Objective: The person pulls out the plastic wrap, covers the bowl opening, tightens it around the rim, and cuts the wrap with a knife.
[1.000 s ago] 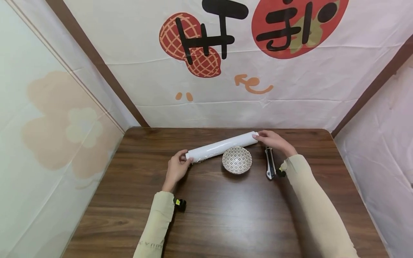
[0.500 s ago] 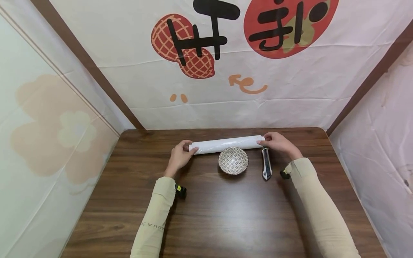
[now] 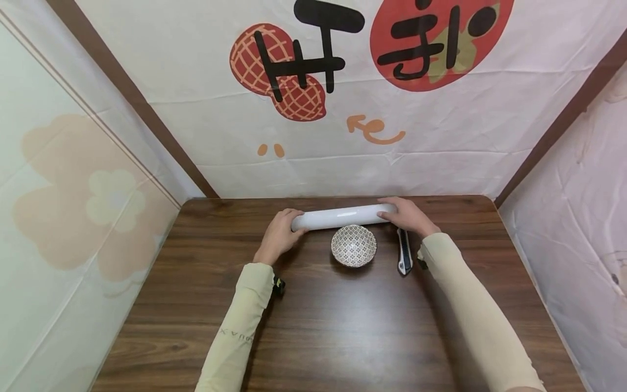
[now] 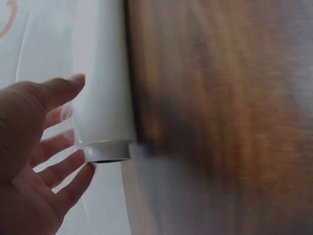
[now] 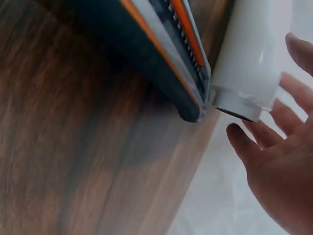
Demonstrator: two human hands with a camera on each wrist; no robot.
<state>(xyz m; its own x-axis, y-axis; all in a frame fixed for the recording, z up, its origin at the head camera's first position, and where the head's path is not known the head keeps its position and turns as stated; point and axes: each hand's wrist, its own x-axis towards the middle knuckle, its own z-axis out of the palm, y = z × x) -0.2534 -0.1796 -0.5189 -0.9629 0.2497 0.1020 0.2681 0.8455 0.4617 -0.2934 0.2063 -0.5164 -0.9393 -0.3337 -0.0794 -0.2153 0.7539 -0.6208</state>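
A white, glossy roll of cling film [image 3: 338,218] lies across the back of the table, just behind a small patterned bowl [image 3: 354,246]. At its left end is my left hand [image 3: 281,234]; in the left wrist view the thumb lies over the side and the loosely spread fingers [image 4: 73,188] are by the tube's end. My right hand [image 3: 406,215] is at the other end, its relaxed fingers [image 5: 266,134] spread around the roll without a firm grip. Whether every fingertip touches cannot be told.
A utility knife [image 3: 404,253] lies to the right of the bowl, close below my right hand; orange trim shows in the right wrist view. The dark wooden table [image 3: 343,332] ends at a printed white cloth wall [image 3: 303,179] behind the roll.
The roll has gone from slanted to nearly level behind the bowl. Both hands have shifted inward along its ends and their grip has loosened. Bowl and knife stay put.
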